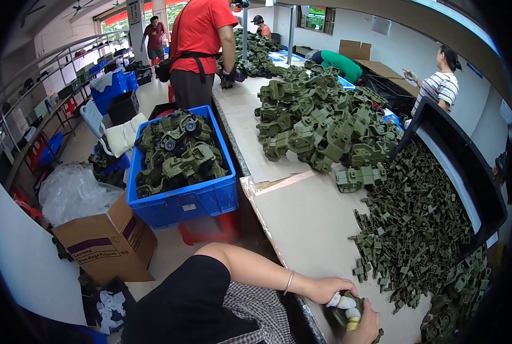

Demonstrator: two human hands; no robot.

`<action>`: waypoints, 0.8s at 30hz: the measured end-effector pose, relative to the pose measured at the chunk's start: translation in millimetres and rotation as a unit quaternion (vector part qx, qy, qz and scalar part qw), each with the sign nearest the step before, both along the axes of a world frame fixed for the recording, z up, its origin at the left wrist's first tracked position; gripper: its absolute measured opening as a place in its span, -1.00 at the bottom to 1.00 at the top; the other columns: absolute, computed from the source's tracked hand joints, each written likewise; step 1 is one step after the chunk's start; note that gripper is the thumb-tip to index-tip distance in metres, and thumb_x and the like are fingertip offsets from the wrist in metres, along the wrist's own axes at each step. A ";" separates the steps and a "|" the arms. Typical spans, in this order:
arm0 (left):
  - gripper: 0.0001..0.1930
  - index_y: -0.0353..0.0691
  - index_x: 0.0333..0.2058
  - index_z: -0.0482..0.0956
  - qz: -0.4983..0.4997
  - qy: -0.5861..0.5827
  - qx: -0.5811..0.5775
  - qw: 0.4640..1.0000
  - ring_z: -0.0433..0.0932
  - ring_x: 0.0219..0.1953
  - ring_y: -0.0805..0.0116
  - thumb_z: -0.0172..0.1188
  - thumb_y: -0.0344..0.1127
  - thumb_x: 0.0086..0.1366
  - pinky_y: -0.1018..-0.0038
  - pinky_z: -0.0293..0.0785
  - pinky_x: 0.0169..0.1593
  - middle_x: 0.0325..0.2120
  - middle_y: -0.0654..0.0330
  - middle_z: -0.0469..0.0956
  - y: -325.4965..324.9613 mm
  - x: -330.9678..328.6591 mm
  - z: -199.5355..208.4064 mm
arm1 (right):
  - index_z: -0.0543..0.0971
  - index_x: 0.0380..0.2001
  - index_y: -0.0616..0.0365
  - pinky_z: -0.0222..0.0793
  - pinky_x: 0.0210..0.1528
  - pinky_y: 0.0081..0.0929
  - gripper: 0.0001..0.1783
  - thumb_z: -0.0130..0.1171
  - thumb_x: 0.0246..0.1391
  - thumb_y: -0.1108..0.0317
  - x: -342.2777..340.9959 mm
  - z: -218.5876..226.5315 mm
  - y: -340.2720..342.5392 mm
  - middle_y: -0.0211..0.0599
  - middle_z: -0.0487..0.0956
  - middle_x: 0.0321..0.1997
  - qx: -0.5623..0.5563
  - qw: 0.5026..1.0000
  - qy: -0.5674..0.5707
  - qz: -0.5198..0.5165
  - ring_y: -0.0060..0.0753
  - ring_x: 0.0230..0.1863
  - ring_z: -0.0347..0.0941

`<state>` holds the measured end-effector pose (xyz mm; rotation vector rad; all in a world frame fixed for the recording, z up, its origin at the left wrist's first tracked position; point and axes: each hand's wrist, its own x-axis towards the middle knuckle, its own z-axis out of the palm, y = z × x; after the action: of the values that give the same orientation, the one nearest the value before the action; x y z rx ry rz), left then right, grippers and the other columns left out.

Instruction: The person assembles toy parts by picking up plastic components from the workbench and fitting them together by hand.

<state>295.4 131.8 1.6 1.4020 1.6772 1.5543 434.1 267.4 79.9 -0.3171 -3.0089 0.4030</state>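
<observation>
- Behind the pale surface opens a wide workshop room, with racks along the left side and several people at work.
- Left hand reaches in from the left, its fingers bent and closed on an olive-green part, low over the near edge of the surface.
- Right hand grips the same part from the other side; its fingers are curled, and no open gap is visible. The hands cover most of the part, so I cannot tell its exact shape.
- Both hands wear white wraps on some fingertips, probably to protect the skin when they press. Two hands from opposite sides probably keep the part steady.
- Beside the hands spreads a heap of small green pieces, probably placed there for a short reach.
- Black bin leans tilted at the right of this heap, and its wall hides what is behind.
- Farther away, green toy vehicle bodies are piled high and block part of the view; one pair-like block lies at the near foot of the pile.
- Left of the surface, a blue crate, full of bodies with wheels, sits above a red stool. Near it, a cardboard box bears a clear plastic bag.
</observation>
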 end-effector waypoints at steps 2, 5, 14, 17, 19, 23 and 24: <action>-0.54 -0.26 -0.04 0.30 -0.013 -0.049 -0.017 0.999 0.37 -0.12 0.28 0.19 -0.29 0.09 0.45 0.30 -0.06 -0.18 0.09 0.39 2.9 -0.2 0.1 | 0.33 0.06 0.07 0.27 -0.05 -0.21 -0.47 0.05 -0.06 0.30 0.4 -0.7 -3.1 -0.09 0.46 -0.07 0.008 1.000 0.008 -0.004 -0.06 -0.06 0.38; -0.54 -0.26 -0.06 0.32 0.016 -0.112 -0.063 0.992 0.41 -0.22 0.36 0.21 -0.24 0.08 0.48 0.34 -0.15 -0.29 0.14 0.44 -0.2 0.1 10.3 | 0.32 0.06 0.07 0.27 -0.05 -0.21 -0.47 0.05 -0.06 0.30 0.4 3.8 -8.5 -0.09 0.46 -0.06 0.020 0.999 0.027 -0.017 -0.04 -0.05 0.37; -0.55 -0.27 -0.11 0.34 -0.009 -0.095 -0.052 0.994 0.43 -0.34 0.43 0.22 -0.17 0.08 0.50 0.38 -0.24 -0.38 0.19 0.48 4.8 -1.5 2.9 | 0.29 0.05 0.15 0.16 0.09 -0.26 -0.38 0.17 -0.15 0.27 -17.7 33.6 4.5 0.01 0.36 0.03 -0.119 0.984 -0.135 0.003 -0.02 0.07 0.27; -0.55 -0.25 -0.11 0.34 -0.017 -0.090 -0.045 0.995 0.44 -0.29 0.41 0.22 -0.17 0.09 0.50 0.38 -0.20 -0.32 0.18 0.48 6.9 -4.7 -3.1 | 0.32 0.01 0.15 0.16 0.08 -0.27 -0.43 0.15 -0.13 0.26 -19.9 32.7 4.9 0.01 0.38 0.01 -0.110 0.985 -0.133 0.012 -0.02 0.05 0.28; -0.55 -0.25 -0.10 0.33 -0.025 -0.089 -0.050 0.994 0.43 -0.27 0.40 0.21 -0.17 0.09 0.50 0.37 -0.18 -0.30 0.17 0.48 9.8 -5.7 -3.8 | 0.31 0.02 0.15 0.17 0.08 -0.27 -0.42 0.15 -0.13 0.25 -17.4 28.7 9.9 0.01 0.38 0.01 -0.112 0.987 -0.113 0.020 -0.02 0.05 0.28; -0.54 -0.23 -0.08 0.32 -0.072 -0.078 -0.080 0.991 0.42 -0.17 0.38 0.21 -0.17 0.10 0.48 0.35 -0.10 -0.21 0.13 0.45 12.9 -6.7 8.8 | 0.29 0.04 0.19 0.17 0.09 -0.27 -0.38 0.17 -0.14 0.23 -5.0 35.4 1.3 -0.01 0.37 0.02 -0.089 0.995 -0.033 0.038 -0.04 0.06 0.28; -0.54 -0.23 -0.08 0.32 -0.076 -0.077 -0.077 0.991 0.42 -0.17 0.38 0.21 -0.17 0.10 0.48 0.35 -0.10 -0.21 0.13 0.45 8.2 -9.2 13.3 | 0.29 0.04 0.19 0.17 0.09 -0.27 -0.38 0.17 -0.14 0.23 -0.7 47.5 1.5 -0.01 0.37 0.02 -0.085 0.995 -0.033 0.035 -0.04 0.06 0.28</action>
<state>286.2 139.9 15.0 1.2651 1.5271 1.3800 433.5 268.9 127.3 -0.2431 -3.0621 0.6716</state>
